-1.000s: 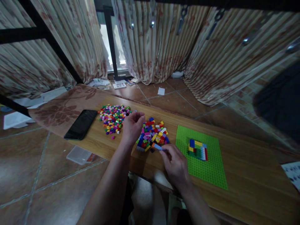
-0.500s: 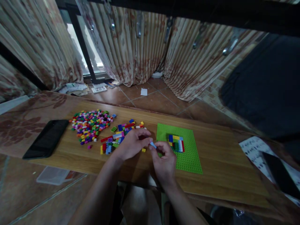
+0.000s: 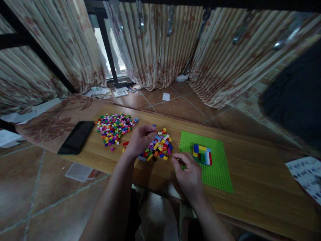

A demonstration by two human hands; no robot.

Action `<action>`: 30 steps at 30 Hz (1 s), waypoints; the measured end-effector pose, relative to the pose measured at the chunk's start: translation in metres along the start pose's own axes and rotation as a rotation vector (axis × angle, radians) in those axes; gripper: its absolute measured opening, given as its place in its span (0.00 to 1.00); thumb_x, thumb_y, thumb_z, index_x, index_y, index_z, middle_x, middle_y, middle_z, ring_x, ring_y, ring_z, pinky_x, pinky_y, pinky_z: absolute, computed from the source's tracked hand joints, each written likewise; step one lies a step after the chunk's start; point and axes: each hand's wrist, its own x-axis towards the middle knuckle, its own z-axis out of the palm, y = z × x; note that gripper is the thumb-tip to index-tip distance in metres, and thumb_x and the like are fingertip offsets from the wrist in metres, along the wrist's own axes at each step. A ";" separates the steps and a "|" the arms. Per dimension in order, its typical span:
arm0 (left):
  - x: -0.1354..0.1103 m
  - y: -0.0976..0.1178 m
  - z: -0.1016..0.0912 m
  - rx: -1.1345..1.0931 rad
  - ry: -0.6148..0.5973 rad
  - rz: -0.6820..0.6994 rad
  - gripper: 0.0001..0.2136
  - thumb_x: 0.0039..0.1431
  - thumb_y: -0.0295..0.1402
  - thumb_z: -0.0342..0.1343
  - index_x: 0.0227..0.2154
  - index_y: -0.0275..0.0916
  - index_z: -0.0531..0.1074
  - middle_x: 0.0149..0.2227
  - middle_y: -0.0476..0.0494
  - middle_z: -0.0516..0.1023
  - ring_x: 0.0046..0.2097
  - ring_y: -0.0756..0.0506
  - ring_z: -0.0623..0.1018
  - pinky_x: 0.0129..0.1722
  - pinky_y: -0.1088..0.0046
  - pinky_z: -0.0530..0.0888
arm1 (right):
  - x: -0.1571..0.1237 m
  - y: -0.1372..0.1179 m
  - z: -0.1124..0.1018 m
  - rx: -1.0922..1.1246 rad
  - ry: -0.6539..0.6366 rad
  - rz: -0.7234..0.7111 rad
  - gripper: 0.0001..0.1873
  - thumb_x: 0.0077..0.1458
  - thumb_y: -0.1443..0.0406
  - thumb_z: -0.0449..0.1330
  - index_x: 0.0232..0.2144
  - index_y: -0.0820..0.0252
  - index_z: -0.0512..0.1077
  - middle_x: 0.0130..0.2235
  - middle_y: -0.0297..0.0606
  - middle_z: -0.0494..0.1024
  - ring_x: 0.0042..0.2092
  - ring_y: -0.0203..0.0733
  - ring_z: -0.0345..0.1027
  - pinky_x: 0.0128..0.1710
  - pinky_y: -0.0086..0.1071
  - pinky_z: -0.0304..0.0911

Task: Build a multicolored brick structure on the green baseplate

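My left hand (image 3: 142, 142) hovers over the left side of a loose pile of toy bricks (image 3: 160, 145), its fingers curled with thumb and index close together. Whatever those fingertips may hold is too small to make out. My right hand (image 3: 189, 172) is closed in a pinch at the left edge of the green baseplate (image 3: 220, 174), with its fingertips near the pile; nothing between them can be named. On the baseplate stands a low rectangular build of bricks (image 3: 202, 154) in blue, yellow, red, white and light blue.
A second heap of small mixed bricks (image 3: 115, 129) lies farther left on the wooden table (image 3: 253, 174). Beside it rests a black phone (image 3: 76, 138). A printed sheet (image 3: 306, 174) is at the far right, and a clear plastic lid (image 3: 79, 171) lies on the floor.
My hands have parted: the left is now over the pile, the right nearer the baseplate. The light blue brick between them no longer shows. The view has turned left, shifting the scene rightward.
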 end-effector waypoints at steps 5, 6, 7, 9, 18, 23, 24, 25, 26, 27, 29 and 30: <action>-0.001 -0.001 -0.004 0.041 0.020 0.003 0.10 0.50 0.34 0.60 0.34 0.34 0.76 0.28 0.49 0.78 0.27 0.50 0.74 0.27 0.77 0.69 | -0.011 -0.006 0.026 -0.057 -0.133 -0.138 0.09 0.60 0.68 0.56 0.38 0.56 0.76 0.38 0.38 0.76 0.41 0.42 0.71 0.43 0.35 0.67; -0.002 -0.001 -0.004 0.051 0.025 0.005 0.09 0.50 0.34 0.60 0.34 0.34 0.76 0.28 0.48 0.78 0.27 0.50 0.74 0.27 0.77 0.69 | -0.013 -0.007 0.032 -0.073 -0.135 -0.163 0.09 0.60 0.68 0.56 0.39 0.56 0.76 0.38 0.39 0.76 0.42 0.42 0.70 0.43 0.36 0.67; -0.002 -0.001 -0.005 0.061 0.027 0.006 0.09 0.51 0.33 0.59 0.34 0.33 0.76 0.28 0.48 0.79 0.28 0.50 0.75 0.27 0.77 0.70 | -0.014 -0.008 0.037 -0.095 -0.131 -0.187 0.09 0.60 0.67 0.56 0.40 0.57 0.76 0.39 0.40 0.76 0.42 0.44 0.70 0.44 0.37 0.67; -0.001 -0.001 -0.007 0.078 0.030 0.011 0.09 0.51 0.33 0.59 0.34 0.33 0.76 0.29 0.47 0.79 0.28 0.49 0.75 0.28 0.76 0.70 | -0.015 -0.011 0.047 -0.150 -0.118 -0.231 0.10 0.59 0.63 0.59 0.43 0.58 0.75 0.41 0.43 0.75 0.44 0.47 0.69 0.46 0.41 0.67; -0.001 -0.006 -0.021 0.192 -0.018 0.085 0.08 0.52 0.30 0.58 0.34 0.35 0.78 0.33 0.45 0.81 0.33 0.48 0.77 0.32 0.75 0.73 | -0.008 -0.022 0.061 -0.342 -0.161 -0.191 0.14 0.57 0.62 0.61 0.45 0.59 0.74 0.43 0.46 0.71 0.46 0.53 0.63 0.47 0.49 0.65; -0.002 -0.008 -0.029 0.233 -0.036 0.095 0.08 0.53 0.31 0.57 0.35 0.35 0.78 0.33 0.45 0.80 0.34 0.48 0.76 0.33 0.74 0.73 | -0.007 -0.017 0.063 -0.289 -0.174 -0.182 0.12 0.56 0.63 0.61 0.43 0.60 0.74 0.43 0.45 0.71 0.47 0.53 0.64 0.49 0.49 0.65; -0.002 -0.008 -0.030 0.239 -0.031 0.097 0.08 0.53 0.31 0.57 0.35 0.35 0.78 0.33 0.45 0.80 0.34 0.48 0.76 0.34 0.74 0.73 | -0.006 -0.016 0.063 -0.264 -0.172 -0.182 0.12 0.56 0.63 0.61 0.43 0.60 0.74 0.43 0.45 0.71 0.47 0.53 0.64 0.49 0.49 0.66; -0.002 -0.008 -0.031 0.246 -0.031 0.101 0.08 0.53 0.31 0.57 0.34 0.35 0.78 0.32 0.46 0.80 0.34 0.47 0.76 0.34 0.74 0.73 | -0.006 -0.015 0.063 -0.234 -0.163 -0.184 0.12 0.57 0.63 0.61 0.43 0.60 0.73 0.43 0.45 0.71 0.47 0.52 0.65 0.48 0.49 0.66; -0.002 -0.008 -0.031 0.253 -0.034 0.108 0.08 0.53 0.31 0.57 0.34 0.35 0.78 0.32 0.46 0.80 0.35 0.47 0.77 0.35 0.74 0.73 | -0.006 -0.015 0.062 -0.199 -0.149 -0.188 0.11 0.57 0.63 0.61 0.43 0.60 0.73 0.43 0.45 0.71 0.47 0.51 0.65 0.48 0.48 0.66; -0.002 -0.008 -0.032 0.258 -0.045 0.117 0.08 0.53 0.31 0.57 0.34 0.35 0.77 0.32 0.46 0.80 0.35 0.47 0.77 0.36 0.73 0.73 | -0.005 -0.014 0.060 -0.164 -0.133 -0.194 0.11 0.57 0.63 0.61 0.43 0.60 0.73 0.44 0.45 0.71 0.48 0.51 0.66 0.48 0.48 0.67; -0.003 -0.007 -0.033 0.268 -0.097 0.138 0.08 0.53 0.30 0.56 0.34 0.35 0.77 0.33 0.46 0.79 0.36 0.47 0.77 0.37 0.73 0.73 | -0.005 -0.014 0.056 -0.096 -0.102 -0.200 0.12 0.57 0.64 0.61 0.44 0.59 0.71 0.45 0.45 0.72 0.49 0.50 0.67 0.49 0.47 0.67; -0.003 -0.007 -0.034 0.273 -0.135 0.147 0.08 0.53 0.30 0.56 0.35 0.35 0.77 0.33 0.46 0.80 0.36 0.47 0.77 0.38 0.73 0.73 | -0.005 -0.014 0.053 -0.066 -0.090 -0.197 0.12 0.57 0.64 0.60 0.44 0.58 0.71 0.46 0.45 0.72 0.50 0.49 0.67 0.50 0.47 0.67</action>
